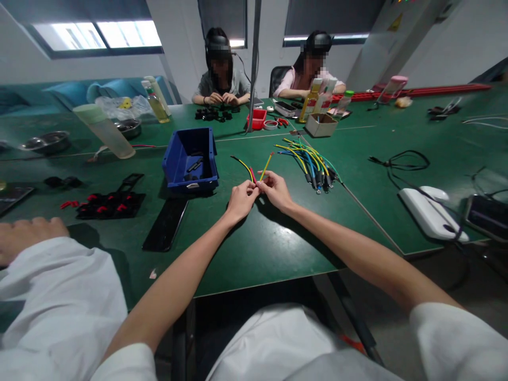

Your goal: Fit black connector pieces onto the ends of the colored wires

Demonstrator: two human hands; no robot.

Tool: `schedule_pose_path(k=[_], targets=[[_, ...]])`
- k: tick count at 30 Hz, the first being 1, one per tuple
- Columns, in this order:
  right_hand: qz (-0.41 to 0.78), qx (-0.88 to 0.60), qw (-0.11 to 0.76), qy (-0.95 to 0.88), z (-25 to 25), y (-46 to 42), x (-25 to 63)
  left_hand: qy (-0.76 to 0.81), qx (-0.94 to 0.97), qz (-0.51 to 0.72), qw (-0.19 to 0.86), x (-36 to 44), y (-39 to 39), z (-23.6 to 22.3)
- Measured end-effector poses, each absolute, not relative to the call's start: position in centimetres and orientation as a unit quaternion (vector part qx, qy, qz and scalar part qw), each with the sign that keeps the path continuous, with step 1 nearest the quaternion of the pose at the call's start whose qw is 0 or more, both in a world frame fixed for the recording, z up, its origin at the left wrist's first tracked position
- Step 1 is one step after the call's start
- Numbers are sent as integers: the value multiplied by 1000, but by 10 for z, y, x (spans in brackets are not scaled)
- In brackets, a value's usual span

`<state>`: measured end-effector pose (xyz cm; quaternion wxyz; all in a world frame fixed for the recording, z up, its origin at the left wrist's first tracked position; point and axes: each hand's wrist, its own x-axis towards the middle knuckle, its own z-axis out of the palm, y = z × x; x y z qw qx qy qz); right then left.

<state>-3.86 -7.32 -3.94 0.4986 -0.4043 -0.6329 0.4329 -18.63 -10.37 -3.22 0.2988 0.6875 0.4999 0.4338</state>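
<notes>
My left hand and my right hand meet above the green table, their fingertips pinched together. Between them is a short yellow wire; one dark-tipped yellow length curves up to the left. Another yellow length, orange at its tip, rises beside my right fingers. A small red piece shows where the lengths come together at my left fingertips. Whether these are one bent wire or two is hidden by my fingers. Right of my hands lies a bundle of yellow, green and blue wires with lugs on their near ends.
A blue bin holding small dark parts stands left, with a black phone before it. Further left are a black tray with red pieces and a neighbour's hand. A white device lies right. Two people sit opposite.
</notes>
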Motion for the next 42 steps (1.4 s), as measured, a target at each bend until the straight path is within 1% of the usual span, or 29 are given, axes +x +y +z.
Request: schedule_pose_path(k=[3,7,11,17,21,24,27,35,38,42], targets=[[367,-440,487,-660,-37,-73,-34,508,708,417,257,-185,-105,-32],[295,-465,477,-685,-32,-73,-26,520,738,393,174,-185,-108,-30],[263,-480,476,-689,-26,-75,-18,525,754,387,82,-191,-108,-27],[222,-480,468,-708,-18,-69,0,566,725,388,-69,-215,-96,-20],[181,-467,473,-725,-21,-63,13,594,685,398,-138,-238,-87,-13],[165,-479,490,-710,-25,-61,19,638,641,399,-150,-255,-85,-6],[154,-478,487,-715,-26,-60,22,690,597,383,-141,-268,-83,0],[115,-491,461,-730,-21,-53,33,759,602,208,-131,-276,-75,-4],[95,-492,458,-734,-19,-51,37,769,599,174,-142,-275,-75,-4],[63,-499,446,-740,-16,-48,43,771,596,161,-155,-276,-76,-3]])
